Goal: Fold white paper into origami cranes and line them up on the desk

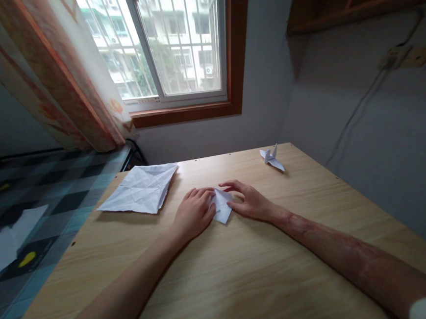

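A small folded piece of white paper (223, 211) lies on the wooden table (222, 276), between my two hands. My left hand (196, 211) presses on its left side, thumb and fingertips on the paper. From the right, my right hand (248, 200) touches the paper's edge with its thumb, while the index finger arches above the top corner with a gap between them. Part of the paper's left side is hidden under my left fingers.
A creased white paper sheet (140, 189) lies at the table's back left. A folded paper crane (272, 159) stands at the back right. To the left is a checked bed (63, 176) with white paper (6, 244) on it. A window (174, 39) is ahead.
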A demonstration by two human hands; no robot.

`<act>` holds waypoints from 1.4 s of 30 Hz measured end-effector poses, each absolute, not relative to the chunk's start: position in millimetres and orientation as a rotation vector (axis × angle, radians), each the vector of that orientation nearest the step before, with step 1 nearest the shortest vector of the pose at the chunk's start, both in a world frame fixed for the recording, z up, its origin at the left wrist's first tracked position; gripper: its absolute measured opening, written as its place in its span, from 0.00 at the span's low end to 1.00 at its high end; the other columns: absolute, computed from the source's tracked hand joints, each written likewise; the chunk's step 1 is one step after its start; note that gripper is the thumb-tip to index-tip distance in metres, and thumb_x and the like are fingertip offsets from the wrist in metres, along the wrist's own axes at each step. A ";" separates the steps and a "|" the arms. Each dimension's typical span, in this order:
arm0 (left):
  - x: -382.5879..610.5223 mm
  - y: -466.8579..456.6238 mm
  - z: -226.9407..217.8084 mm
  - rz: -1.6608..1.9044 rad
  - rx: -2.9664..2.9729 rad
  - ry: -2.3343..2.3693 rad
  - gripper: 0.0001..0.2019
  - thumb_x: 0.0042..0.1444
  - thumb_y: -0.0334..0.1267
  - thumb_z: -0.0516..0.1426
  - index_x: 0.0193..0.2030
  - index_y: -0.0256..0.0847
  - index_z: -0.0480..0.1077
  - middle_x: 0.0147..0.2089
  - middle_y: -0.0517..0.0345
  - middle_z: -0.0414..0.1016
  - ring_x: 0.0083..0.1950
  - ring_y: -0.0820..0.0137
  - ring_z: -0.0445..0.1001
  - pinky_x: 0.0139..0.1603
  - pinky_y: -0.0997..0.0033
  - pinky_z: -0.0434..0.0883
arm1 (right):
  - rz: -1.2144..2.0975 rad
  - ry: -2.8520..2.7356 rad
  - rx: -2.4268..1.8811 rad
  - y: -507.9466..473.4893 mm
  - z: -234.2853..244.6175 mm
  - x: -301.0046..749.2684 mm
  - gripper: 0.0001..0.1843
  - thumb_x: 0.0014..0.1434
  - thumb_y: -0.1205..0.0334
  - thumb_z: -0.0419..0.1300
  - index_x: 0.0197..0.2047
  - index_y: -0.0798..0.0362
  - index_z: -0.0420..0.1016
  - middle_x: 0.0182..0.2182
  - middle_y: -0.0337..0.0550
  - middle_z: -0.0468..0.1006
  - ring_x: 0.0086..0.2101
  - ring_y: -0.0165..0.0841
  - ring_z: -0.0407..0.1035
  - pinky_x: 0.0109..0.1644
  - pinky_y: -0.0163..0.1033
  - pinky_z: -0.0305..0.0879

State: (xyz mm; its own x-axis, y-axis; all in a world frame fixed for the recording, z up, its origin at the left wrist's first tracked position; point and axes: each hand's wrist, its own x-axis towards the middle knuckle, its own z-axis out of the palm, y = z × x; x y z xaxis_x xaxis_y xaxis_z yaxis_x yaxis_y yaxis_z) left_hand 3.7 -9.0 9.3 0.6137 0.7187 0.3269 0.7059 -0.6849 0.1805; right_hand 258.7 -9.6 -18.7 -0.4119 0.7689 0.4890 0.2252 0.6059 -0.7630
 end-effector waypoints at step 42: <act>-19.6 3.7 -3.1 0.306 2.800 1.114 0.33 0.79 0.55 0.48 0.85 0.48 0.54 0.85 0.48 0.55 0.85 0.54 0.57 0.84 0.46 0.54 | 0.422 -2.381 -0.604 -17.6 -5.7 266.8 0.15 0.68 0.69 0.62 0.45 0.44 0.90 0.50 0.40 0.91 0.56 0.39 0.85 0.71 0.51 0.74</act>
